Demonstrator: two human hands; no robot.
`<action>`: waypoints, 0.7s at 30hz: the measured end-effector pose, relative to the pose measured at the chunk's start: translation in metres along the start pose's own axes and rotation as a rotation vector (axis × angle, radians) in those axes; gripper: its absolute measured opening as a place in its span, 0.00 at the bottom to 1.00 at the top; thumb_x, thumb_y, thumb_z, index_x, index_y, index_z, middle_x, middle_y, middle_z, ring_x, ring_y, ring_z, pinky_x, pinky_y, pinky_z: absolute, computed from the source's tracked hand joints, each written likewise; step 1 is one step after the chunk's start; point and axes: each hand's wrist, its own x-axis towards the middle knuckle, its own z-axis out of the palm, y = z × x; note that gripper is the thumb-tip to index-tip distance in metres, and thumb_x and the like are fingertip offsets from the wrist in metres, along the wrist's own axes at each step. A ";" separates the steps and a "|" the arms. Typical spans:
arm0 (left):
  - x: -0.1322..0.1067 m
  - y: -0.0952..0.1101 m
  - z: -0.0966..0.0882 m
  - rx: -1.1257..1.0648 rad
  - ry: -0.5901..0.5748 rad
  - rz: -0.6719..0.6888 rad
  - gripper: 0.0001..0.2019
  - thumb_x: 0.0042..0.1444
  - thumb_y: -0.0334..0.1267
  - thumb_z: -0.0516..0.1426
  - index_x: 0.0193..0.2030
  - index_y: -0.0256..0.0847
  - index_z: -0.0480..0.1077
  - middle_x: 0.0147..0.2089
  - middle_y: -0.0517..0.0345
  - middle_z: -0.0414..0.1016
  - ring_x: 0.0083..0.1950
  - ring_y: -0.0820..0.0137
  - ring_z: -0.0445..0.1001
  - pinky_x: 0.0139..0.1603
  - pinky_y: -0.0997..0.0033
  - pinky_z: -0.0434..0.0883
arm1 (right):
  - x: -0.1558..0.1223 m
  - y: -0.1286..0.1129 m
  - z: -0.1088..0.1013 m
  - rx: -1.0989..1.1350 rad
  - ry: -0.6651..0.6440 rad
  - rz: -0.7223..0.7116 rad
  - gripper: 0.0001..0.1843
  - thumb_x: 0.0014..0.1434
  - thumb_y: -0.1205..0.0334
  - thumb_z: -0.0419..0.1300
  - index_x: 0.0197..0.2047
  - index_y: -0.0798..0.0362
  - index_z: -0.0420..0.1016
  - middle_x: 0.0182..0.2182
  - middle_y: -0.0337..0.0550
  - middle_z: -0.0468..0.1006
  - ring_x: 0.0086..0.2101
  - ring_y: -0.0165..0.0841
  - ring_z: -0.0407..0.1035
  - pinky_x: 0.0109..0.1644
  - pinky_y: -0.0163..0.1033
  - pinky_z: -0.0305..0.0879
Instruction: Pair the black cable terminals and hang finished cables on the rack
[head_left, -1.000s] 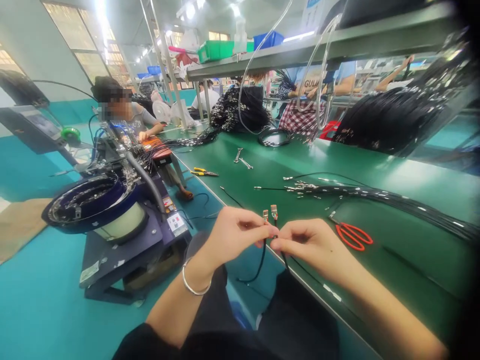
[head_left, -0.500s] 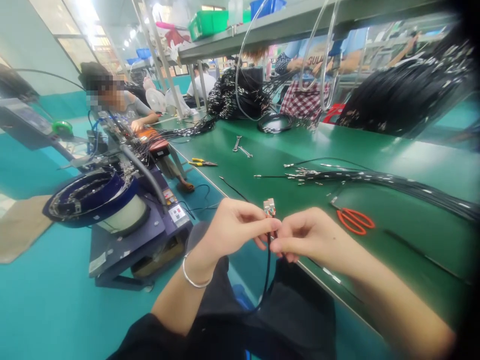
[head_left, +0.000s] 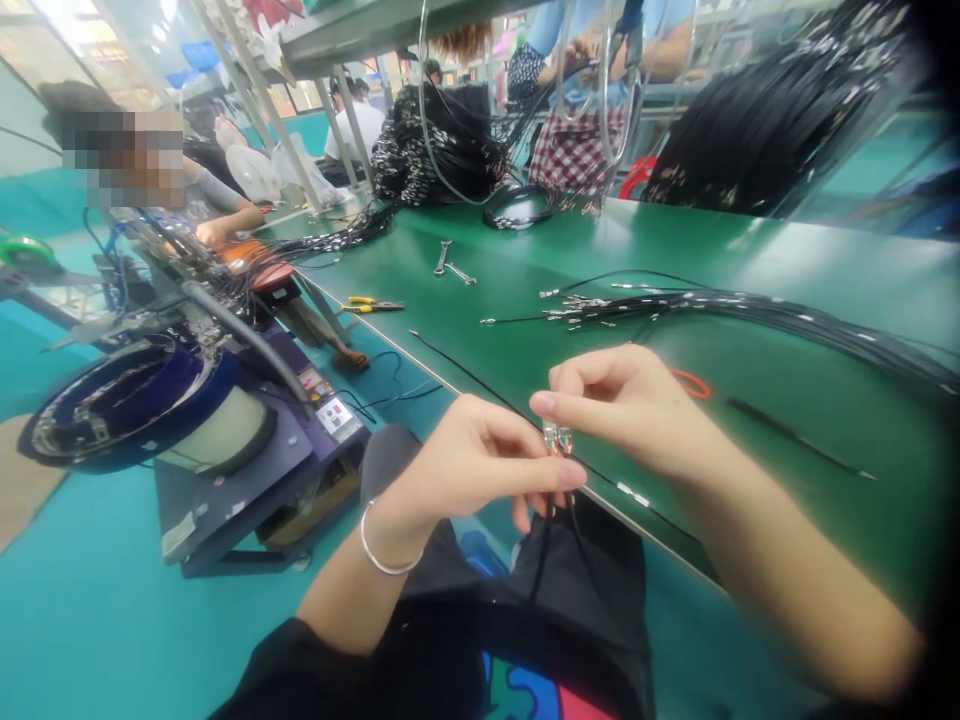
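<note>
My left hand pinches two black cables between thumb and fingers, just under their metal terminals. Copper-coloured bits show at the base of those terminals, which stand up side by side above the thumb. My right hand is closed at their upper end, thumb and forefinger on the tips; its fingers partly cover them. Below my left hand the cables hang down over my lap. Behind my right hand, orange-handled scissors are mostly hidden.
On the green table lie a bundle of black cables, two wrenches, yellow-handled pliers and single cables. A machine with a dark blue bowl stands at the left. A co-worker sits beyond it.
My right hand has gone from beside the cables, below the terminals, up to the terminal tips. The terminals sit lower in view, and the whole view has shifted.
</note>
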 end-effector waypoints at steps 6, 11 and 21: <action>-0.002 -0.001 0.005 -0.040 0.007 -0.011 0.07 0.46 0.30 0.70 0.23 0.35 0.77 0.24 0.56 0.78 0.18 0.75 0.74 0.16 0.83 0.71 | 0.001 -0.001 -0.004 0.045 -0.076 0.060 0.28 0.47 0.49 0.72 0.15 0.56 0.61 0.15 0.36 0.62 0.19 0.24 0.57 0.23 0.33 0.47; -0.005 0.000 0.007 -0.036 0.003 -0.002 0.06 0.46 0.29 0.70 0.23 0.35 0.78 0.25 0.56 0.78 0.18 0.77 0.73 0.16 0.85 0.70 | -0.001 -0.002 -0.003 0.094 -0.126 0.079 0.28 0.48 0.50 0.72 0.15 0.55 0.60 0.15 0.36 0.62 0.19 0.24 0.57 0.22 0.33 0.49; -0.011 -0.004 0.006 -0.009 0.011 0.054 0.05 0.45 0.27 0.70 0.26 0.35 0.79 0.26 0.55 0.79 0.20 0.78 0.72 0.19 0.85 0.70 | -0.007 -0.006 0.001 0.111 -0.129 0.038 0.30 0.49 0.51 0.72 0.14 0.55 0.57 0.15 0.36 0.62 0.19 0.24 0.58 0.22 0.33 0.49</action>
